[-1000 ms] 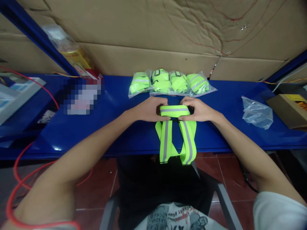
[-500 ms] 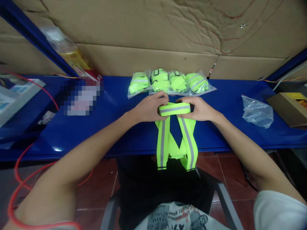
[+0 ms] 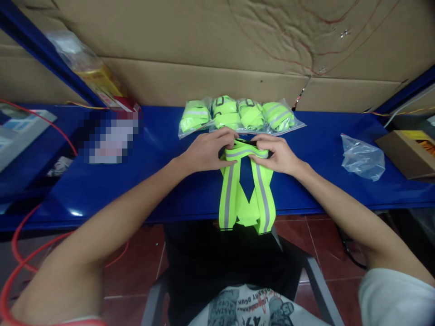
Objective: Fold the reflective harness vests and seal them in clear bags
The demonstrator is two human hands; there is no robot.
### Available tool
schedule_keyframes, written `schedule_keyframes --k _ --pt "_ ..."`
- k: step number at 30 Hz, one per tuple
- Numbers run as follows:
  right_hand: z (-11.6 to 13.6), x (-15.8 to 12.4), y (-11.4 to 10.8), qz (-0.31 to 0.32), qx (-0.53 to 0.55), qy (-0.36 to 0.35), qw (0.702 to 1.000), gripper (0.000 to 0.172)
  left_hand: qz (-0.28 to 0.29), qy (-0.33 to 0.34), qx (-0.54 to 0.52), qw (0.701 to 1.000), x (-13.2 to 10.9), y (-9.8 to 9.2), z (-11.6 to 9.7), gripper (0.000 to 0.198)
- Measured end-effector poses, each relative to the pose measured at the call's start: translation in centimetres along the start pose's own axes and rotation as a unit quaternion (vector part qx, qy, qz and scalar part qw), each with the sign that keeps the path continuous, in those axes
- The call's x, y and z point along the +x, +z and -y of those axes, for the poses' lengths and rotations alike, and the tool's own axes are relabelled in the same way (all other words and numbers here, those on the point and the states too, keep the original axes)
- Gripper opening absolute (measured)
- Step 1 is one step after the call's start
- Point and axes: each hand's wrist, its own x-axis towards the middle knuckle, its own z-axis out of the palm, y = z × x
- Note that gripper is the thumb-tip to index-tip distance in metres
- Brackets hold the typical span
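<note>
A neon yellow-green reflective strap harness [image 3: 265,194] with grey stripes is gripped between both hands at the table's front edge. My left hand [image 3: 211,151] pinches the left end of its folded top band, thumb in front and fingers behind. At the other end, my right hand [image 3: 280,154] is closed round the band in the same way. Between them the band sags slightly, and a dark strip shows behind it. Two striped straps hang down past the table edge toward my lap, joined by a plain yellow-green piece low between them.
Behind the hands lie several clear bags [image 3: 238,115] packed with folded yellow-green straps. On the right are a crumpled clear plastic bag [image 3: 362,156] and a cardboard box [image 3: 408,154]. A plastic bottle [image 3: 98,77] leans at the left back. A red hose [image 3: 20,253] loops at lower left.
The top band has gone from straight to slightly bent and sagging, with a dark strip now visible behind it. The hanging straps sit a little higher and closer together.
</note>
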Motion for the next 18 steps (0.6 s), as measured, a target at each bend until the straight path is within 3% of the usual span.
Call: schedule_keyframes --k 5,9,14,18 --pt "-0.7 0.0 0.2 -0.02 -0.075 -0.015 0.997 0.028 -0.043 -0.026 -0.05 0.997 0.0 -0.2 0.3 0.07" --pt "-1.5 0.4 0.5 -0.02 -0.087 0.0 0.996 0.026 -0.041 0.009 -0.007 0.999 0.0 -0.5 0.8 0.045" --pt "-2.0 0.4 0.4 -0.005 -0.094 -0.007 0.996 0.029 -0.022 0.015 0.059 0.998 -0.2 -0.1 1.0 0.064" --pt "-1.5 0.1 -0.5 0.015 -0.12 -0.01 0.993 0.036 -0.025 0.045 0.077 0.996 -0.2 0.4 1.4 0.036"
